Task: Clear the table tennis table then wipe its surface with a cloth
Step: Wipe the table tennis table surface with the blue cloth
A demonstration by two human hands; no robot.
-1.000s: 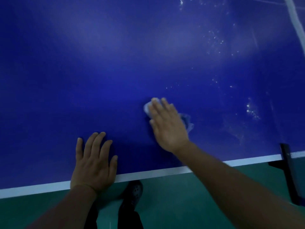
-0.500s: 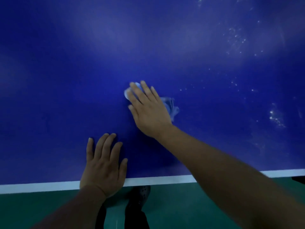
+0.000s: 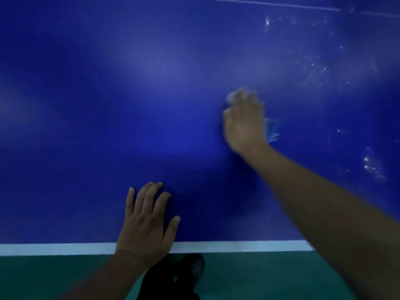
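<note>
Blue fills nearly all of my view: the counter (image 3: 86, 105), a table tennis top with a white edge line (image 3: 238, 246) running along its near side and green floor (image 3: 281, 278) below it. My left hand (image 3: 147, 226) lies flat on the surface just inside that line, fingers straight and slightly spread, holding nothing; I judge it is only bracing me. My right hand (image 3: 245, 122) is reached further out and to the right, palm down on the cloth (image 3: 272, 132). The hand is blurred, so I cannot tell whether its fingers press flat or curl into the fabric. A pale blue corner of the cloth pokes out on the right side of the hand and a lighter bit shows at the fingertips, so the cloth sits wholly under that hand, well apart from the left one. Pale specks and smears (image 3: 370, 163) lie on the surface to the right of the cloth and further out from me, towards the upper right. The unwiped patch therefore lies away from the left hand, and I judge the next stroke belongs to the right, pushing rightward and outward. A dark shoe (image 3: 190, 271) shows under the edge.
</note>
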